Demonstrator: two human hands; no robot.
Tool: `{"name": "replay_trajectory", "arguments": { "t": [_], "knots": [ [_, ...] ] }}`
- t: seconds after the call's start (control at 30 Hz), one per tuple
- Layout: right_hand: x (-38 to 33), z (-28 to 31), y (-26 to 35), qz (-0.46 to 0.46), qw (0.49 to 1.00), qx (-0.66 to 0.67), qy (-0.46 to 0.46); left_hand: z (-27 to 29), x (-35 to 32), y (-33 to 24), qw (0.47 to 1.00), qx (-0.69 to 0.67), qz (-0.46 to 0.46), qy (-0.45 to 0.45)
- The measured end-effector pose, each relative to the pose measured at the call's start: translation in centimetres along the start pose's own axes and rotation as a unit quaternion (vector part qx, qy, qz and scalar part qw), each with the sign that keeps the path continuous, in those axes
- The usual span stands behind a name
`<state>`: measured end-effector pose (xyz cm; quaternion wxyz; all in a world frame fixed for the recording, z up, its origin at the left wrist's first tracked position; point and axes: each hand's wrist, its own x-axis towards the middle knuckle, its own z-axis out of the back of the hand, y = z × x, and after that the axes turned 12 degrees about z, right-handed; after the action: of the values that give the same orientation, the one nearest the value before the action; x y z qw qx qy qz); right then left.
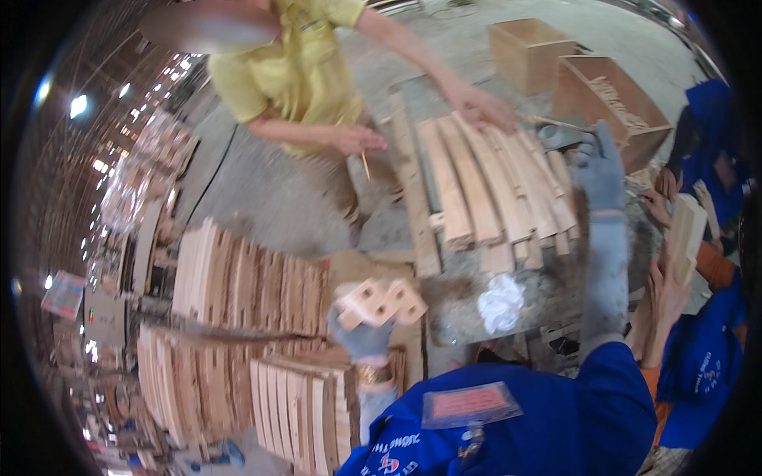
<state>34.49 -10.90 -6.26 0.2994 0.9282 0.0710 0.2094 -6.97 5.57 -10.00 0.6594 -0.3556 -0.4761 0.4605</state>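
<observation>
My left hand [361, 333], in a grey glove, is closed around several short pale wooden blocks [385, 301] with round holes in their ends. It hangs just left of the worktable's near edge. My right arm reaches far across the table's right side. There my gloved right hand [601, 155] is bent beside a grey pot [559, 137], its fingers closed at the end of a thin stick [556, 122] that lies across the pot. Curved wooden slats [484, 186] lie side by side on the table, left of this arm.
A crumpled white cloth [501, 303] lies near the table's front. Stacks of wooden pieces [246, 278] stand at left. Two wooden boxes [609, 99] stand beyond the table. Across it, a person in yellow [305, 79] touches the slats and holds a small stick. People in blue handle wood at right.
</observation>
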Motion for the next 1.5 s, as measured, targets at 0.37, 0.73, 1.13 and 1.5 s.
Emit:
{"name": "replay_trajectory", "arguments": {
  "t": [0.37,0.73,1.13,1.5],
  "knots": [
    [-19.3,-19.7,10.0,-0.027,0.942,-0.285,0.172,2.4,-0.4,-1.8,0.994,-0.056,0.01,0.089],
    [-23.9,-22.0,10.5,0.144,0.869,-0.337,0.331,5.9,-1.3,-3.9,0.827,-0.458,0.301,0.125],
    [-25.9,-23.8,11.4,0.019,0.92,-0.313,0.234,6.8,-1.2,-1.5,0.93,-0.304,0.173,0.117],
    [-26.2,-22.6,12.0,0.016,0.927,-0.306,0.214,7.2,-0.8,-0.5,0.996,-0.08,-0.026,0.021]
  ]
}}
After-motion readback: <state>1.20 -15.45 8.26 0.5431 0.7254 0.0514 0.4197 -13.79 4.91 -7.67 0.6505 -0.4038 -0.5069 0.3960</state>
